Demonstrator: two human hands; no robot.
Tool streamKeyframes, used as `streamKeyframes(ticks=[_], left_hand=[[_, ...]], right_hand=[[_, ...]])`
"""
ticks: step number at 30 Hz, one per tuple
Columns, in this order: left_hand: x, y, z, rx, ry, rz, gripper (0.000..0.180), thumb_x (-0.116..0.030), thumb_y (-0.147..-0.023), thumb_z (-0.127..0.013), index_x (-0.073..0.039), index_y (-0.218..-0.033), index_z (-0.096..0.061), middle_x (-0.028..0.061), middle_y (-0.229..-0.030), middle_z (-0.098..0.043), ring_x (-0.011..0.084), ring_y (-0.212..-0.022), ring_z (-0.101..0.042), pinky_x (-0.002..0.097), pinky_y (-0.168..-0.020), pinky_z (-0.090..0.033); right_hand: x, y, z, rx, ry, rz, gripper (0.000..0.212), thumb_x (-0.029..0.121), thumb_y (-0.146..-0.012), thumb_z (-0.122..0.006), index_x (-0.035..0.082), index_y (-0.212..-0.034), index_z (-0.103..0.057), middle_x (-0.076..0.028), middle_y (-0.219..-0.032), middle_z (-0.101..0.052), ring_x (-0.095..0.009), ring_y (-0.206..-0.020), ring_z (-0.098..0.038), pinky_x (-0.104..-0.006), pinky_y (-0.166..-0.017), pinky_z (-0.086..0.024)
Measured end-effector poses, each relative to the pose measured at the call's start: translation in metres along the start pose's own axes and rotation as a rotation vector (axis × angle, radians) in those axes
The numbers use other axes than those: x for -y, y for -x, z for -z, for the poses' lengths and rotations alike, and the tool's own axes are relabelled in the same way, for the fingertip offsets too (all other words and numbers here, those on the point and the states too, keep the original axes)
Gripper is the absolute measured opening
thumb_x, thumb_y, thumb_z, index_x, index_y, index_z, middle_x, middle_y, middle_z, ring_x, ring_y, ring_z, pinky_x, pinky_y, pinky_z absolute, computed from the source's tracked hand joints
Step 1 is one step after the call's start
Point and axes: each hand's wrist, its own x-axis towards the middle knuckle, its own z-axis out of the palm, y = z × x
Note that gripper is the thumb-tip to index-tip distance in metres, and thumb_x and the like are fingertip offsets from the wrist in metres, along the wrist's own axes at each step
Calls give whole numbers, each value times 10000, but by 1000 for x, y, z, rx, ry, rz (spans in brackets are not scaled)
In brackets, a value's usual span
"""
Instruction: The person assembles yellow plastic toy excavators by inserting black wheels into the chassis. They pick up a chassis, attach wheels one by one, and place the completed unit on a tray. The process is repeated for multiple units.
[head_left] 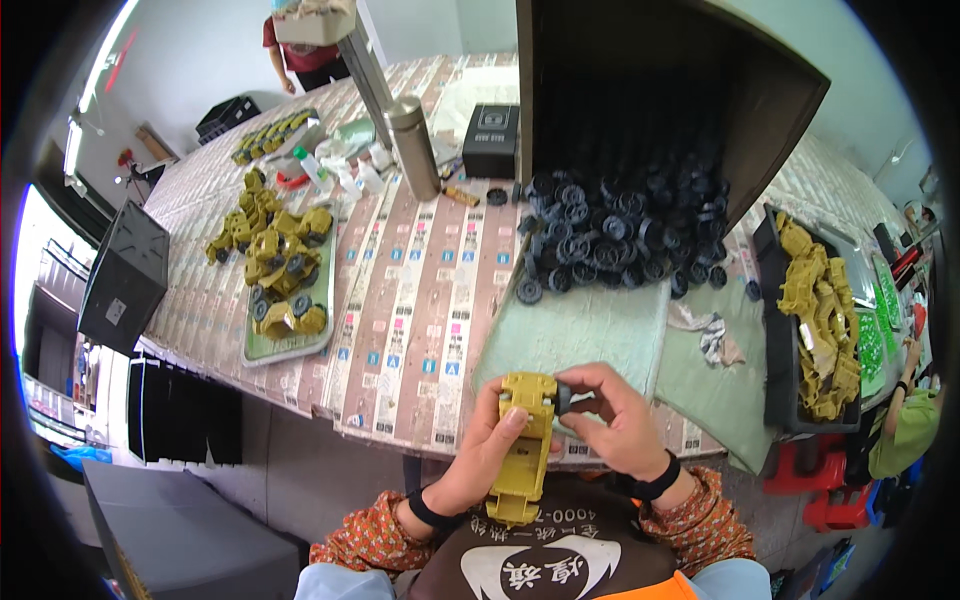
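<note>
Head view: both hands are up close over the table's near edge, forearms coming in from below.
Left hand (478, 455): curled around the yellow toy car (526, 445), thumb lying along its side, gripping it upright and slightly tilted.
Right hand (612, 415): fingers bent, pinching a black wheel (563, 398) right against the car's top corner.
Car: held in the air just off the table edge, above the person's lap.
Wrists: a black band on each one.
Table (400, 290): covered in striped printed sheets, with a green mat (580, 330) just beyond the hands.
Wheel pile (620, 235): black wheels spilling from a tipped brown box (640, 90) onto the mat.
Left tray (285, 270): finished yellow cars with wheels on, well apart from the hands.
Right bin (820, 320): heaped with yellow car bodies.
Far side: a metal flask (413, 145) stands beside a small black box (491, 140).
</note>
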Motion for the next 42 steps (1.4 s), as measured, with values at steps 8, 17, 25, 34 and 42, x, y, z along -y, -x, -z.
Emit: streamKeyframes(ticks=[8,17,25,34,42], left_hand=[[19,-7,10,-45,-49,15,557,-511,-1107,-372,-68,-1405,-531,60,-1125,-680,159,-898,-689,286,-752,-577],[19,-13,16,197,175,16,637,-552,-1069,-451,-88,-1505,-428,93,-1214,-653,221,-941,-706,341,-808,-607],[39,-13,22,292,261,58,685,-549,-1062,-464,-79,-1552,-374,128,-1311,-623,260,-1070,-685,394,-893,-604],[-5,13,-22,245,293,-39,590,-491,-1089,-441,-69,-1501,-456,118,-1283,-643,217,-1100,-663,361,-920,-583],[-36,-12,21,50,321,-25,447,-325,-1060,-531,-119,-1436,-403,141,-1274,-593,310,-1097,-679,434,-886,-594]], right_hand=[[12,2,1,43,148,151,366,97,-1011,-668,38,-1369,-615,-110,-1183,-615,-275,-1016,-681,-352,-857,-557],[9,7,0,-76,295,321,302,82,-980,-707,-14,-1265,-675,-116,-1009,-644,-227,-879,-658,-351,-747,-534],[19,25,-21,-242,448,631,309,104,-999,-678,-29,-1275,-638,-180,-990,-639,-312,-851,-640,-376,-740,-522],[29,28,-28,-323,339,576,336,195,-1011,-671,-1,-1282,-646,-160,-1046,-645,-310,-928,-642,-371,-836,-513],[21,-4,15,-120,349,102,443,85,-915,-714,30,-1338,-595,-132,-1164,-616,-235,-1024,-629,-335,-841,-536]])
